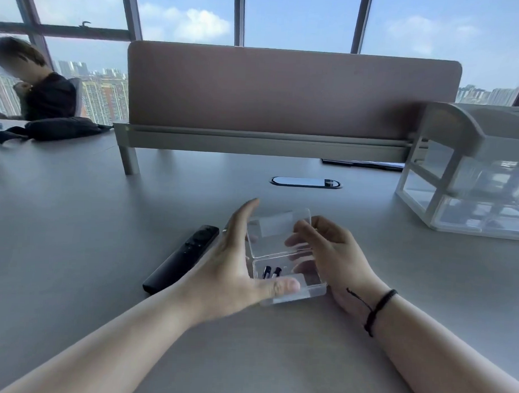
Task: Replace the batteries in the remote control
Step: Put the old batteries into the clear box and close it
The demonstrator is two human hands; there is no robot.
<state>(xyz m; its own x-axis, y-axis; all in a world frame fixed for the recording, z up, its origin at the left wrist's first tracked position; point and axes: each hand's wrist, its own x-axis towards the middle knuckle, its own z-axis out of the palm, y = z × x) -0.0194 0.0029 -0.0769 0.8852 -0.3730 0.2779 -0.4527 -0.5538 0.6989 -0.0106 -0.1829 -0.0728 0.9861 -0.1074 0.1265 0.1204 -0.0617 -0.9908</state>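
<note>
A clear plastic box [314, 288] sits on the grey desk in front of me, its hinged lid [277, 229] raised and tilted back. Two black batteries [271, 272] lie side by side inside the box. My left hand [238, 269] cups the box's left side, thumb along its front edge, fingers spread. My right hand [330, 251] grips the lid's right edge. A black remote control [182, 258] lies flat on the desk just left of my left hand, buttons up, untouched.
A pink divider panel [291, 91] on a rail crosses the desk behind. A white drawer organiser [470, 186] stands at the right. A cable port [306, 182] lies mid-desk. A person [47, 92] sits far left behind a black bag [60, 129].
</note>
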